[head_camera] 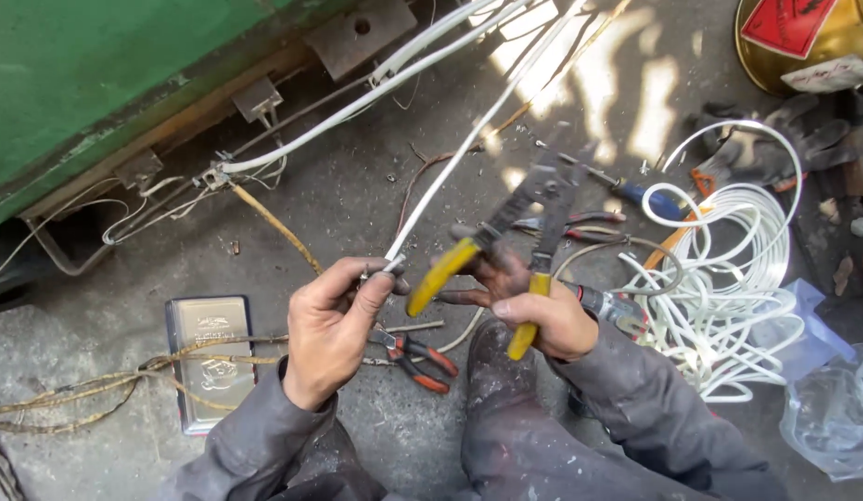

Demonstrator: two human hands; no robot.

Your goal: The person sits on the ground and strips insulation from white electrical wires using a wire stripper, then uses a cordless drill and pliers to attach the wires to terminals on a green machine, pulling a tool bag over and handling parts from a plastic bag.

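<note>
So left hand (331, 327) pinches the white cable (450, 167) end, cable running up-right; right hand (543, 315) grips yellow-handled strippers (505, 232) just right of it, jaws look open, I think.

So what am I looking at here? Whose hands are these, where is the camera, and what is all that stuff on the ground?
The camera sits on a person's head, looking down at their own hands over a concrete floor. The left hand pinches the end of a white cable. The right hand holds yellow-handled wire strippers, opened. On the ground lie a coil of white cable, small red-handled pliers, a blue-handled screwdriver, a flat silvery tin and dark gloves.
</note>
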